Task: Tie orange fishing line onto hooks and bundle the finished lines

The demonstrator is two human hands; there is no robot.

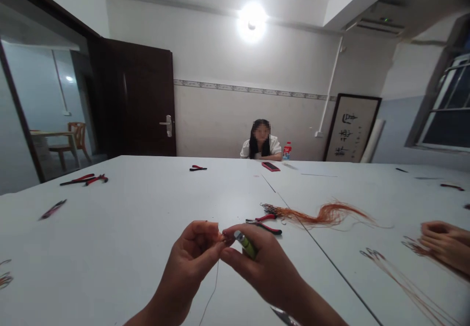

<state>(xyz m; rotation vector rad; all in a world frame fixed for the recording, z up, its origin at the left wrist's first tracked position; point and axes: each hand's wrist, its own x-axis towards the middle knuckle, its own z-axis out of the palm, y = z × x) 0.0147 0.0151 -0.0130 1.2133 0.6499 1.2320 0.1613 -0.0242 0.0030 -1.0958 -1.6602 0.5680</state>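
Note:
My left hand (189,265) pinches the end of a thin orange cord (222,237) between finger and thumb, and a fine strand (213,291) hangs from it to the table. My right hand (264,262) holds a green lighter (245,244) with a metal top, close against the pinched cord end. Just beyond my right hand lie red-and-black handled pliers (263,224). Next to them stretches a loose bundle of orange cords (323,216) with small metal pieces at its left end.
The long white table (147,194) holds more red pliers (83,179), (198,168) and a red phone (270,166). A co-worker's hand (446,247) works among strands at the right. Another person (261,145) sits at the far end beside a bottle (287,151).

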